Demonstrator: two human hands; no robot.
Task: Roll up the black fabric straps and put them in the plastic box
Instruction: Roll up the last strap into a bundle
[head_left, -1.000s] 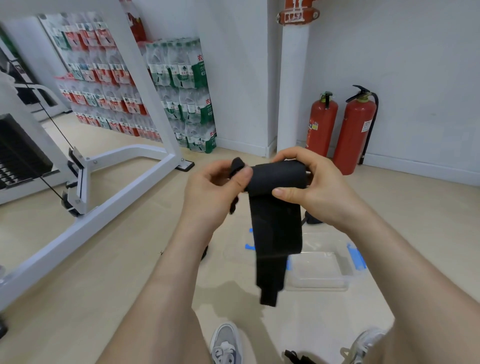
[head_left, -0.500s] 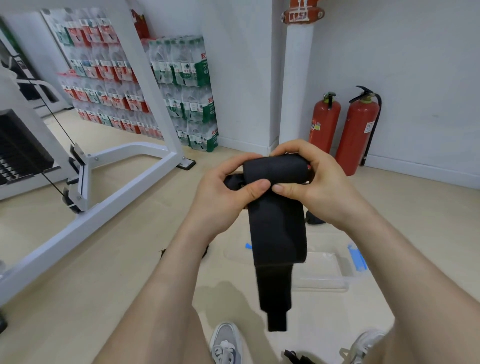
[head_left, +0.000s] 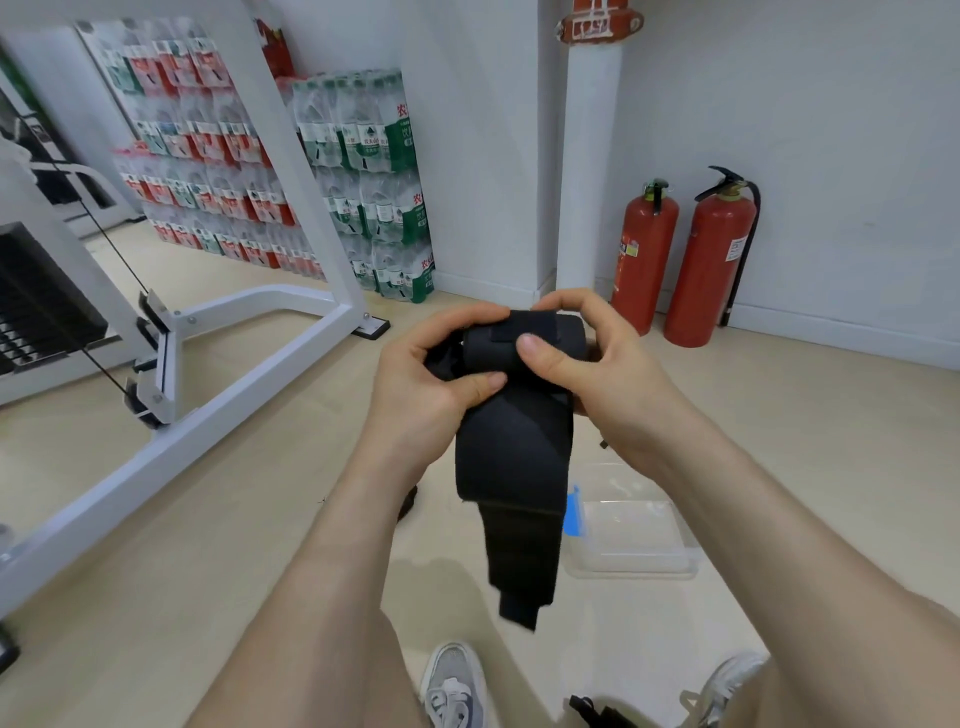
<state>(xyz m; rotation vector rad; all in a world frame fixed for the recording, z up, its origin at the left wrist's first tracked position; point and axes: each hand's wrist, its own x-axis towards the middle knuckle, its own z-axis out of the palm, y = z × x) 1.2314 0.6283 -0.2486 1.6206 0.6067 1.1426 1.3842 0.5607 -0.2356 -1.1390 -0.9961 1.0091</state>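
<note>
Strap (head_left: 511, 457), black fabric, partly rolled, held in mid-air above and left of the clear plastic box (head_left: 631, 525). Pinched at the roll's left end between thumb and curled fingers (head_left: 467, 319) of the left hand (head_left: 426, 384); pressed on its front by the right thumb, with the other fingers of the right hand (head_left: 597, 364) wrapped over the top and far end. Both grips closed on the roll, no finger spread.

Judged as mid-rolling: a thick coil up at the fingers, a long flat tail hanging below, narrowing toward its free end in front of the box's left edge. Next move, probably: more turns of the coil toward the body, tail kept taut and square so the layers stacked evenly, then a lowering into the box, lying open and seemingly empty on the floor.

Counted: one strap in hand; one more dark strap-like piece (head_left: 597, 712) on the floor nearer than the box, between the two shoes, only partly seen; another dark scrap left of the box behind the left forearm, too hidden to name. One box. Two red fire extinguishers (head_left: 709, 260) beyond the box against the wall.
</note>
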